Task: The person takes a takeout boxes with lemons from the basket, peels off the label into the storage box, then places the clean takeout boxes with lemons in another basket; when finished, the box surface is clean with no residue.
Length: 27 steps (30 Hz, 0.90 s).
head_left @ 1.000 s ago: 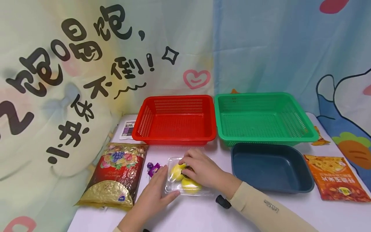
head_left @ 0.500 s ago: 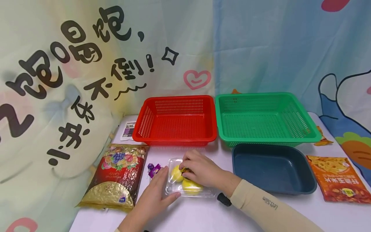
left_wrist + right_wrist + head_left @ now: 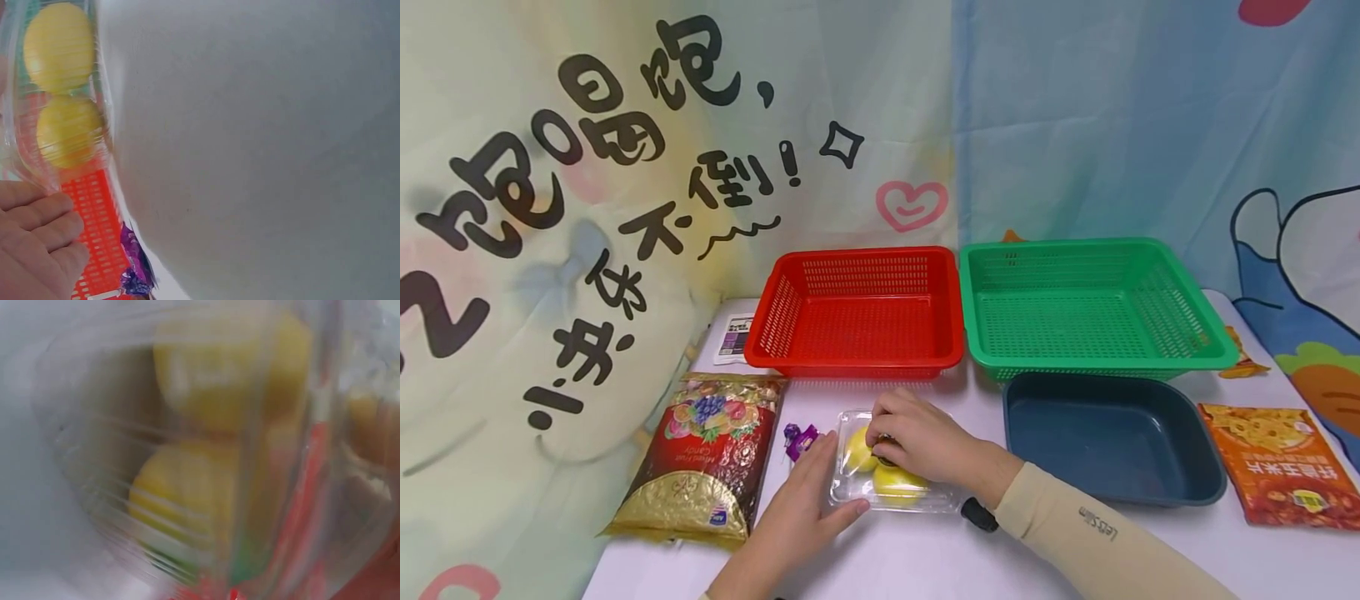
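A clear plastic box (image 3: 853, 492) with yellow lemon-like fruits (image 3: 898, 483) inside lies on the white table in the head view. My left hand (image 3: 805, 500) rests along the box's left side, fingers straight and thumb spread at its near corner. Over the top of the box, my right hand (image 3: 917, 437) has its fingers curled, pinching a small dark thing (image 3: 886, 450) mostly hidden under them; I cannot tell its kind. In the left wrist view two of the yellow fruits (image 3: 59, 47) show through the ribbed plastic. Motion blurs the fruits (image 3: 187, 494) in the right wrist view.
Behind the box stand a red basket (image 3: 857, 371) and a green basket (image 3: 1105, 364). A dark blue tub (image 3: 1112, 500) is to the right, beside an orange snack bag (image 3: 1277, 467). Left are a large candy bag (image 3: 700, 458), purple wrapped candy (image 3: 801, 440) and a white packet (image 3: 733, 337).
The right fingers shift slightly over the box, so the dark thing under them shows differently. The left hand keeps its place beside the box. The head view has drifted a little.
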Tool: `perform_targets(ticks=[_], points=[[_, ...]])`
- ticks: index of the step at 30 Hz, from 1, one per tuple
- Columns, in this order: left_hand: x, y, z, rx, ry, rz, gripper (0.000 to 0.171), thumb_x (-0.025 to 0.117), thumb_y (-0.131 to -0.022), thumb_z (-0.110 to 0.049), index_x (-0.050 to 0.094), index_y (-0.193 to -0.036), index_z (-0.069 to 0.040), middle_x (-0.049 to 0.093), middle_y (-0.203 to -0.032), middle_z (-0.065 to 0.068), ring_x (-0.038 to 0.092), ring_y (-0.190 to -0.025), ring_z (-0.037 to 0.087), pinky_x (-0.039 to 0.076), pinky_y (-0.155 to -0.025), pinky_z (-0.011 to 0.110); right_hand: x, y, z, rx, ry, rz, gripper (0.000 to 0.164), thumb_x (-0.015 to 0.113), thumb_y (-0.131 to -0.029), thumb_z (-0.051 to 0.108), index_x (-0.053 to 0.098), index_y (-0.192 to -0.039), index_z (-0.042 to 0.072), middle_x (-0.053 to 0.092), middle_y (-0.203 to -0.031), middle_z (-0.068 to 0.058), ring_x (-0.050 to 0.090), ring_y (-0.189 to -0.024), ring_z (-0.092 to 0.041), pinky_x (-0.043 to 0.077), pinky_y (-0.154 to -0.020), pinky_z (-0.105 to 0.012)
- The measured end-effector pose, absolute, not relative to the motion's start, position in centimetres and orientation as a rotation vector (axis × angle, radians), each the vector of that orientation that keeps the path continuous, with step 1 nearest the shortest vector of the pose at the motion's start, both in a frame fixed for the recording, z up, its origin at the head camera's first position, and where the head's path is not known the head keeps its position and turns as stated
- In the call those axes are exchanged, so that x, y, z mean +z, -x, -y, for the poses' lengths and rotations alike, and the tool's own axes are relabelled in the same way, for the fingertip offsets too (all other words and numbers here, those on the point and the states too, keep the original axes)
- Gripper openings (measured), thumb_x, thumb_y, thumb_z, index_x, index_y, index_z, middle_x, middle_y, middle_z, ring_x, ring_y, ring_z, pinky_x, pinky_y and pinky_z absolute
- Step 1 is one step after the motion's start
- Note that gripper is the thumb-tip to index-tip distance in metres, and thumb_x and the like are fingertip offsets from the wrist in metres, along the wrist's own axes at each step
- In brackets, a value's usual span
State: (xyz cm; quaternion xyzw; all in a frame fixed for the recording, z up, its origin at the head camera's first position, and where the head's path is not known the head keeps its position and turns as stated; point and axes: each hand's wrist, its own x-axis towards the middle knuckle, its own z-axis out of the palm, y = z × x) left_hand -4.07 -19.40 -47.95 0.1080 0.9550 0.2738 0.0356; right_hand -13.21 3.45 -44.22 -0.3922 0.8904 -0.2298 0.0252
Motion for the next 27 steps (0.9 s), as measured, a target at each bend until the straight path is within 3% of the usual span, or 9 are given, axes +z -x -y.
perform_targets(ticks=[12, 27], points=[[-48.0, 4.08, 19.4, 0.82, -0.333, -2.935, 0.103, 0.07, -0.09, -0.067, 0.03, -0.165, -0.01, 0.034, -0.17, 0.014, 0.033, -0.158, 0.035, 0.033, -0.127, 0.057, -44.18, 13.69, -3.64, -0.718, 1.236, -2.696, 0.012, 0.076, -0.097, 0.027, 0.068, -0.088, 0.029, 0.056, -0.101, 0.012, 0.047, -0.101, -0.007, 0.051, -0.09, -0.025], [-47.87, 4.08, 19.34, 0.827, -0.347, -2.947, 0.102, 0.073, -0.09, -0.063, 0.031, -0.165, -0.008, 0.036, -0.169, 0.014, 0.034, -0.158, 0.034, 0.032, -0.127, 0.054, -44.46, 13.36, -4.25, -0.748, 1.251, -2.707, 0.01, 0.074, -0.098, 0.028, 0.064, -0.095, 0.028, 0.054, -0.102, 0.013, 0.046, -0.103, -0.006, 0.051, -0.093, -0.026]])
